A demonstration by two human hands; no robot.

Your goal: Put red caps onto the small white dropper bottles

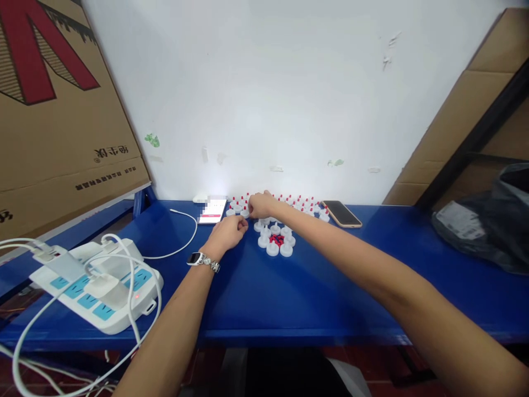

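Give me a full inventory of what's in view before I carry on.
Red-tipped pieces: many, white and red, along the wall
Plain-tipped pieces: several, white, nearer the person
Small bits: several, red, amid those
Phones: two, one dark-screened, one lit, either side
Power strip: one, white and blue, table's left
Chargers: at least three, white, on it
Cables: several, white, left
Cardboard: brown, both sides
Bag: one, dark, far right
Table: one, blue, below
Wall: one, white, behind
Watch and bracelet: one each, left wrist
Left hand: one, by the lit phone
Right hand: one, over the pieces
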